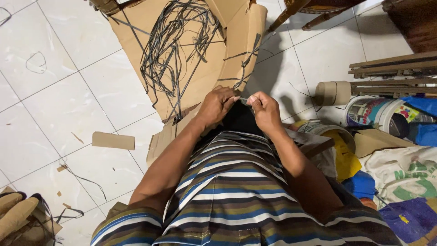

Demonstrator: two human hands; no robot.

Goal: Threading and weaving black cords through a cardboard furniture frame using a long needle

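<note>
At the centre of the frame our left hand (217, 105) and right hand (264, 109) meet just above our striped shirt (232, 191), each with fingers pressed together, pinching one end of a short thin dark strip (244, 99) stretched between them. The strip looks light, narrow and limp, probably easy to let slip, so we judge a fingertip pinch near its ends suits it best. More such strips lie tangled (175, 41) on the cardboard (200, 77) at upper centre.
</note>
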